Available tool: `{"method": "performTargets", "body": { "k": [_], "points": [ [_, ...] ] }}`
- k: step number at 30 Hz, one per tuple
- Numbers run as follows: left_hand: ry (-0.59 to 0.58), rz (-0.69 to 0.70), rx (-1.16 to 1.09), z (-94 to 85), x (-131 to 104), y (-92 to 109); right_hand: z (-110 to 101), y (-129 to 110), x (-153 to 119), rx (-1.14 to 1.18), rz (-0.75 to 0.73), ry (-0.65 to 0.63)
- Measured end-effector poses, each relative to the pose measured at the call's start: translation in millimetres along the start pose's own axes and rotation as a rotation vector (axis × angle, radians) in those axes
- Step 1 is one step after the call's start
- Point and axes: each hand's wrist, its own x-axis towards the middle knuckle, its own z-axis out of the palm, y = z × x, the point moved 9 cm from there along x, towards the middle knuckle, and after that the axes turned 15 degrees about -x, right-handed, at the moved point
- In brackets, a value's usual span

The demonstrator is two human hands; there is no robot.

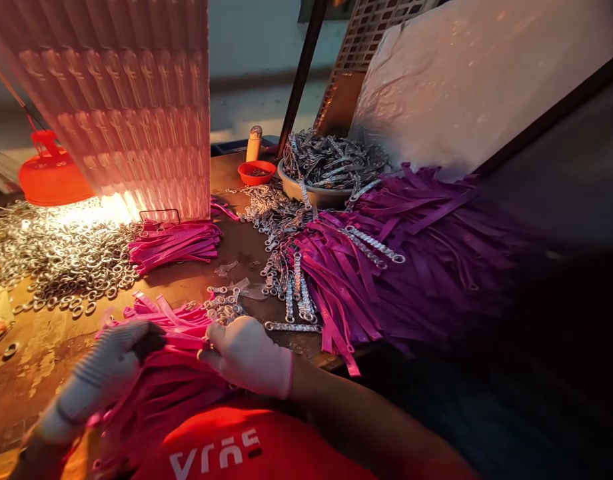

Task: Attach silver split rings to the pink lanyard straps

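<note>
Some white letters (233,453) are printed on the front of the red shirt (286,450), just below the two grips; they look similar to "vrūs", but I cannot read them with certainty.

The right grip (246,353), in a white glove with a pink edge, pinches one end of a pink strap (186,338) between thumb and finger. The left grip (119,353), in a ribbed grey glove with dark fingertips, is closed on the other end. This strap is flat, narrow, a little glossy, and it lies across the short gap between both grips. Under them a loose pile of similar straps (161,383) spreads toward the shirt.

Beyond the left grip, a large heap of metal rings (76,260) covers the desk (29,373), under a red lamp (54,177). Straight ahead of the grips lies a pink bundle (179,243), and behind it a tall ribbed panel (136,133) stands and blocks part of the view. To the right of the right grip are chain strips (297,287) and a broad purple heap (386,267). Farther ahead are a basin (288,183) full of chains, a small red bowl (256,179) and a pale bottle (254,147).
</note>
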Motion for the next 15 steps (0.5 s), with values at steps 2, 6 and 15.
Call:
{"method": "performTargets", "body": {
  "k": [2, 6, 15],
  "points": [
    [0.169, -0.083, -0.170, -31.3, -2, -14, -5, 22, -1, 0.123, -0.028, 0.047],
    [0.437, -0.197, -0.573, -47.8, -5, -39, 14, 113, 11, -0.001, 0.194, 0.005],
    [0.165, -0.425, -1.249, 45.0, 21, -18, 85, 210, 49, -0.263, 0.352, -0.255]
  ]
}}
